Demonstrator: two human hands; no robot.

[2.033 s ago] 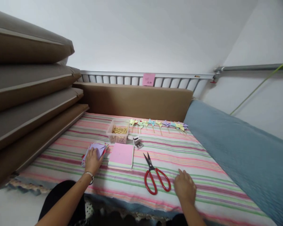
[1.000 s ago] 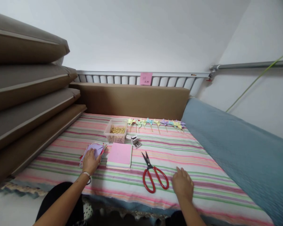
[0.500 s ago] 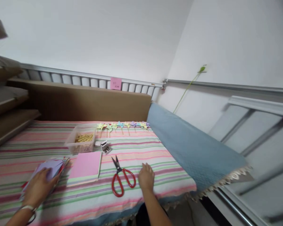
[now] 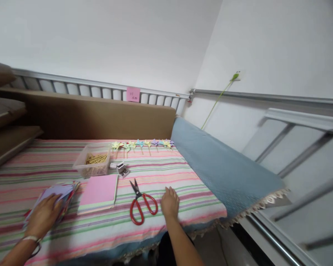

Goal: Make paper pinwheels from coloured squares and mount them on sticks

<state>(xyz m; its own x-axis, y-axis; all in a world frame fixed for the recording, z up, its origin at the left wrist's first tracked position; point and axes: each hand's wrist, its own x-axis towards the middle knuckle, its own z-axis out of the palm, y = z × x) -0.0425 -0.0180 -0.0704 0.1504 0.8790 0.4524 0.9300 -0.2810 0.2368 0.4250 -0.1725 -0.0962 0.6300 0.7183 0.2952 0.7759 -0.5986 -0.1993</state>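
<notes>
My left hand lies flat on a loose pile of coloured paper, its fingers stretched out and thumb apart. My right hand rests on the striped cloth with fingers extended and nothing in it. Just left of it lies a pair of scissors with red handles, blades spread. Between the scissors and the pile is a stack of square paper, pink on top. Behind it stands a clear plastic box of small wooden sticks. A small open box sits beside that.
A row of paper pinwheels on sticks lies along the back of the striped cloth. A brown board stands behind, before a white radiator with a pink note. Brown packages are stacked at left.
The view has shifted slightly, so everything sits a little higher and further left. My left hand stays on the paper pile and my right hand on the cloth.
</notes>
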